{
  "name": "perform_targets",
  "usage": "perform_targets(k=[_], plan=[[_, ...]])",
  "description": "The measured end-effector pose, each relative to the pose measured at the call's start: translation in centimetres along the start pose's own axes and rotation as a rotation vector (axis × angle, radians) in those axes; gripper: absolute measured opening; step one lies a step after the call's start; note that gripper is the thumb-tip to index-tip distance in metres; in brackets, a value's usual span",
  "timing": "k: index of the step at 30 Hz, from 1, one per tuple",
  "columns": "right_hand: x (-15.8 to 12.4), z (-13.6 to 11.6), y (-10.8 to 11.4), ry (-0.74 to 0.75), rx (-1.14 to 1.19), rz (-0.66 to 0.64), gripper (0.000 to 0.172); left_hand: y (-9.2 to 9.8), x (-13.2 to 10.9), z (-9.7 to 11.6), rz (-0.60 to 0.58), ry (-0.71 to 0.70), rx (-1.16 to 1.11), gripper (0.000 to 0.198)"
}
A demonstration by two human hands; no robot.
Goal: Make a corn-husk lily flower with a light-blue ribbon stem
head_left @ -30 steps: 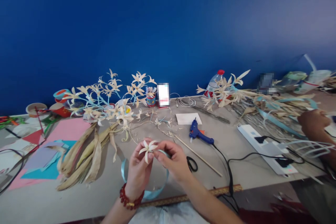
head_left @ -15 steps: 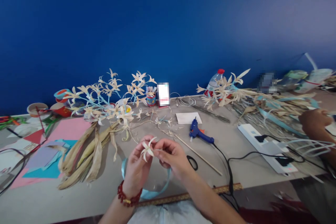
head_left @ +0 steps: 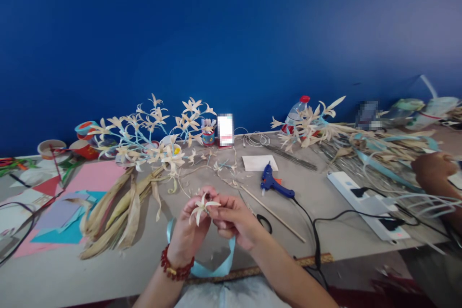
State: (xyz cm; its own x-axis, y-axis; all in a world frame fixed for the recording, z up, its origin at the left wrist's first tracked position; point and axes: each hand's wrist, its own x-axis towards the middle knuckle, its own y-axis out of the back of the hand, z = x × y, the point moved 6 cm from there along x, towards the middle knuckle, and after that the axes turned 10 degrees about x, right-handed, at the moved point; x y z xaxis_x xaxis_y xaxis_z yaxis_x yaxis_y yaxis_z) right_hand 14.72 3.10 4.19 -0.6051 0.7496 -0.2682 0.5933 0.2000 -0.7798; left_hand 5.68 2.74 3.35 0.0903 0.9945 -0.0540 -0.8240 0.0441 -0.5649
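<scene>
Pinched between the fingertips of our left hand (head_left: 187, 231) and right hand (head_left: 234, 219), a small husk flower (head_left: 201, 206) sits above the table's near edge; light-blue ribbon (head_left: 220, 264) loops beneath our wrists, scissors (head_left: 262, 219) just beside.

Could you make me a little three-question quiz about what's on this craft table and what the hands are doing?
1. True or false: both hands, the left hand and the right hand, meet at the small pale flower.
2. Which tool lies right of the hands, its cord trailing off?
A. hammer
B. blue glue gun
C. stapler
3. What colour is the ribbon looping below the hands on the table?

Key: 1 true; 2 B; 3 light blue.
</scene>
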Motion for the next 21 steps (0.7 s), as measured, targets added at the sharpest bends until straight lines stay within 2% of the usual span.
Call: perform_targets(k=[3,6,12,16,19,21], plan=[[0.1,0.2,-0.3,-0.059,0.024,-0.067,0.030,-0.1,0.0,0.2,-0.026,0.004,0.021,0.022],[0.2,0.2,-0.3,-0.028,0.032,-0.062,0.032,-0.1,-0.1,0.1,-0.011,-0.001,0.020,0.020],[0.4,-0.2,0.8,0.276,-0.093,0.117,0.035,0.4,-0.6,-0.6,0.158,-0.121,-0.021,0.020],[-0.1,-0.8,1.0,0.482,-0.289,0.163,0.030,0.6,-0.8,-1.2,0.212,-0.098,-0.057,0.019],[-0.6,-1.4,0.7,0.552,-0.401,0.162,0.026,0.6,-0.8,-1.1,0.209,-0.107,-0.066,0.016],[-0.7,-1.7,0.5,0.534,-0.416,0.145,0.026,0.6,-0.7,-1.0,0.212,-0.121,-0.064,0.015]])
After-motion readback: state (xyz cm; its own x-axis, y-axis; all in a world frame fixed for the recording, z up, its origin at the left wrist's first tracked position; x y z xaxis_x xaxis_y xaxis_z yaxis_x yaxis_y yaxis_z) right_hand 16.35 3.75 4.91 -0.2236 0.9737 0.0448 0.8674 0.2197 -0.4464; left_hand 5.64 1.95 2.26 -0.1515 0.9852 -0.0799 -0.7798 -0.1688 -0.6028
